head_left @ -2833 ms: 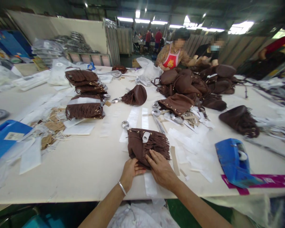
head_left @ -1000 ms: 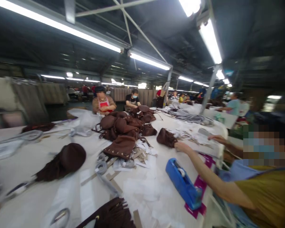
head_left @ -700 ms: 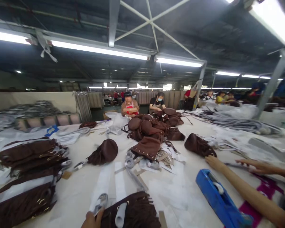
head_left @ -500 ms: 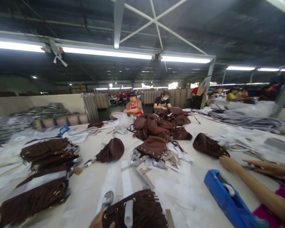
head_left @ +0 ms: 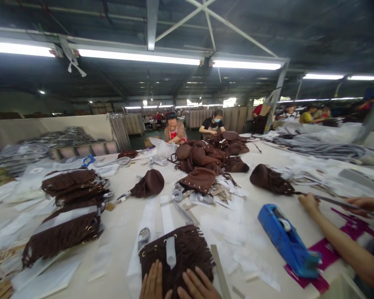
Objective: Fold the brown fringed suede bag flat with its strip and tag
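A dark brown fringed bag [head_left: 183,257] with gold eyelets lies at the bottom centre, a rolled white strip [head_left: 171,252] on its front. My left hand [head_left: 152,282] rests flat on the bag's lower left with fingers stretched out. On its lower right lies my right hand [head_left: 197,284], fingers spread and slightly bent. Neither hand grips anything; both palms run out of the picture at the bottom. A grey wrapped strap end [head_left: 143,237] sits by the bag's upper left corner.
Stacked fringed bags [head_left: 65,226] lie at left. A blue tape dispenser [head_left: 288,241] stands at right, beside a co-worker's arm [head_left: 333,236] and hand holding a strap. Further back is a brown bag pile [head_left: 202,158]. White paper strips and cardboard pieces cover parts of the table.
The fringed bag has come further into view. Both my hands now lie flat on it; before, only part of one hand showed at its left edge. The view has tilted down.
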{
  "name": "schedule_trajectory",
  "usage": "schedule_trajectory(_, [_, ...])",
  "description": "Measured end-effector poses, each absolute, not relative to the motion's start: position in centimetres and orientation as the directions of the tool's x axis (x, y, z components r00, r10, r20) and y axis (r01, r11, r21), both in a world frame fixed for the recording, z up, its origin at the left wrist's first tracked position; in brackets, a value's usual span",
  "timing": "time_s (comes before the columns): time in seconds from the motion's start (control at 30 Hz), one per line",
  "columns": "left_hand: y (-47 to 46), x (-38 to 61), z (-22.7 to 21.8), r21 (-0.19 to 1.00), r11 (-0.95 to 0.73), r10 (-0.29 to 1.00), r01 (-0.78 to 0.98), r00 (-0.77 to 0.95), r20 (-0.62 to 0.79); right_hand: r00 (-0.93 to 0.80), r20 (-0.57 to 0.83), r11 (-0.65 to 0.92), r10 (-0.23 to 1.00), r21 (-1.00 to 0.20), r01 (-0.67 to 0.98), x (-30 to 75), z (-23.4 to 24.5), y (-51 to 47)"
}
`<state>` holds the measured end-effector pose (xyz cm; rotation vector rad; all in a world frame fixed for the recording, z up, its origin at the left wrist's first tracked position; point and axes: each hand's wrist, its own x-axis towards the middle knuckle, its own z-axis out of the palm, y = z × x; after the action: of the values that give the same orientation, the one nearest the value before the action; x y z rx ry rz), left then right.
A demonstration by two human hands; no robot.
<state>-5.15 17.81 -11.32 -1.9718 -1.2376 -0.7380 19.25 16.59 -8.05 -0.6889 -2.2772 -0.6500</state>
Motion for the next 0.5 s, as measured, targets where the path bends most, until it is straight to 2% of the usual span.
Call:
schedule_trajectory(0.07, [17.1, -5.4, -10.4, -0.245, -0.299, 0.568, 0.922, 0.379, 0.731, -0.682, 0.686, 0.650, 0.255, 0.401, 0.646, 20.7, -7.2, 16.1])
schedule_trajectory(0.17, [15.5, -4.7, -8.4, -0.154, -0.228, 0.611, 0.961, 0.265, 0.746, -0.677, 0.673, 0.589, 0.297, 0.429, 0.685, 22.5, -6.3, 15.1])
schedule_trajectory(0.23, [14.7, -3.4, -7.1, -0.144, -0.288, 0.537, 0.947, 0.284, 0.794, -0.687, 0.660, 0.596, 0.304, 0.431, 0.678, 23.0, -6.1, 14.7])
schedule_trajectory(0.3, [14.3, -1.5, -6.5, -0.231, -0.421, 0.345, 0.877, 0.390, 0.854, -0.694, 0.653, 0.609, 0.304, 0.427, 0.668, 23.1, -6.5, 14.7])
schedule_trajectory(0.37, [14.4, 0.4, -6.6, -0.383, -0.517, 0.187, 0.766, 0.537, 0.822, -0.696, 0.649, 0.624, 0.308, 0.415, 0.663, 23.1, -7.0, 15.0])
schedule_trajectory(0.43, [14.8, 2.0, -7.5, -0.479, -0.538, 0.184, 0.693, 0.651, 0.736, -0.692, 0.651, 0.643, 0.311, 0.392, 0.658, 23.2, -7.3, 15.3])
schedule_trajectory(0.5, [15.3, 3.0, -8.9, -0.498, -0.504, 0.251, 0.705, 0.672, 0.697, -0.701, 0.643, 0.701, 0.309, 0.344, 0.624, 23.8, -7.0, 15.6])
